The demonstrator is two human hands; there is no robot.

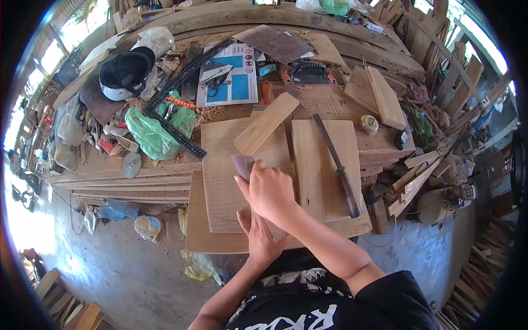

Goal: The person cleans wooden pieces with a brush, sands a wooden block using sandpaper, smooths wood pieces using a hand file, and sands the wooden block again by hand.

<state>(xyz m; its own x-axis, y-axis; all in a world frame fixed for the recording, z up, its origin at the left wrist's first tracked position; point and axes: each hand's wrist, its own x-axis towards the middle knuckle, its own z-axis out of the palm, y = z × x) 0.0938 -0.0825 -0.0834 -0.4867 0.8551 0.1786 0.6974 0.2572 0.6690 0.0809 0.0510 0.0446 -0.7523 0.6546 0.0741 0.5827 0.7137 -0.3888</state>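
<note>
My right hand (270, 190) is closed over a purplish-brown strip (242, 164) that looks like folded sandpaper; its end sticks out past my fingers. Just below, my left hand (263, 239) grips a narrow wooden piece (277, 230), mostly hidden by my hands and right forearm. Both hands are above a wide light board (220, 187). A short plank with rounded corners (267, 124) lies at an angle on that board's far end. To the right, a file with a dark handle (336, 159) rests on a second board (308, 176).
A black carpenter's square (159, 102) lies across a green plastic bag (148, 135) at the left. Behind are a printed sheet (234, 82), a cap (125, 74) and an orange-and-black tool (308, 74). A tape measure (369, 125) sits near wood offcuts (385, 99) at the right.
</note>
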